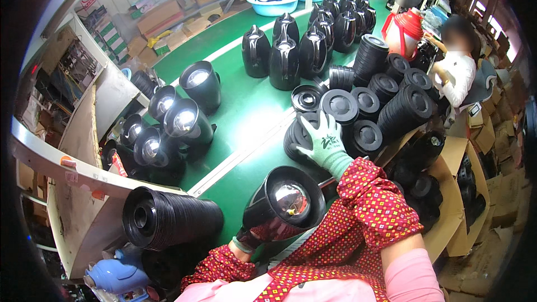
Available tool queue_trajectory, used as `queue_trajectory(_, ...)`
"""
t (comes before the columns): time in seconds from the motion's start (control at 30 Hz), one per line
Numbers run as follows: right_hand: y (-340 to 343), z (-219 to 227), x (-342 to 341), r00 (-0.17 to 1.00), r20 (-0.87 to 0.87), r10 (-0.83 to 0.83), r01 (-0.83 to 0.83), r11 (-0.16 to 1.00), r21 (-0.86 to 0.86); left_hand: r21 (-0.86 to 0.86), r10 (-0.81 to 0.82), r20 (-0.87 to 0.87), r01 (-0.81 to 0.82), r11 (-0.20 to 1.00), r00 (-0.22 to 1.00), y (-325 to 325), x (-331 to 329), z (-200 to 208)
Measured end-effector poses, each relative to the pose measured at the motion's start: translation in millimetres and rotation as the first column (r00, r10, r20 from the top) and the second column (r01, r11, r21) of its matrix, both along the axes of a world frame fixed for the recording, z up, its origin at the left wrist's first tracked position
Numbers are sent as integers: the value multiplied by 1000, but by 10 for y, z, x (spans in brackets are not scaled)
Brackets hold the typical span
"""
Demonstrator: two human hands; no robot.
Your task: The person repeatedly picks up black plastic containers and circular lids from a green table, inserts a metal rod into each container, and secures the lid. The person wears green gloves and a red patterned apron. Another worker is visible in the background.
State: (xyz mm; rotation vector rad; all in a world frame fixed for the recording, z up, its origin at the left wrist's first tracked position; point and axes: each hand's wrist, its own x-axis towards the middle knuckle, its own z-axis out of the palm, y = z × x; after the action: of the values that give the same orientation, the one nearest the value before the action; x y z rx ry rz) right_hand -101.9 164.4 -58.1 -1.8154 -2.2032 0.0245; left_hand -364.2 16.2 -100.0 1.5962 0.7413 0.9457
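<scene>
in the head view, an open black vacuum jug [260,212] is held over the near end of the green table [235,117]. it is gripped around its lower body by the left hand [251,238], partly hidden behind it, and tilted so that the silvery liner [291,197] is exposed; no cover is seen on this end.

the pale-green-gloved right hand [324,141] is spread wide over a stack of ribbed black discs [293,141] near the table's right edge; the stack is touched, but whether a disc is pinched cannot be told. beside it, more piles of round black lids [339,106] are crowded along that edge.

as for progress, the held jug is judged to be unfinished, its end being uncovered. at least five open jugs [180,118] are grouped at the table's left edge with their liners showing, and these too seem to be left to do. toward the far end, upright black jugs [285,61] are stood in a cluster; they look further along, though whether they are complete cannot be told. at the near left corner, a long stack of black rings [184,218] is laid on its side, apparently unused.
</scene>
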Motion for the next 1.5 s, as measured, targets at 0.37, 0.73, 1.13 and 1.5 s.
queue_trajectory(0.37,-1755,978,405,777,-603,179,-221,975,5,-147,-224,141,244,959,964,62,546,-8)
queue_trajectory(0.73,-2900,1098,749,653,-731,197,-125,980,152,-229,-420,191,457,860,887,-219,947,268)
queue_trajectory(1.13,-3489,1108,1040,752,-576,319,-61,905,422,-227,-467,164,494,839,869,-447,1274,446)
queue_trajectory(1.5,-3650,1242,815,3,-995,-97,104,990,-96,23,-159,89,157,987,983,-355,1201,765)
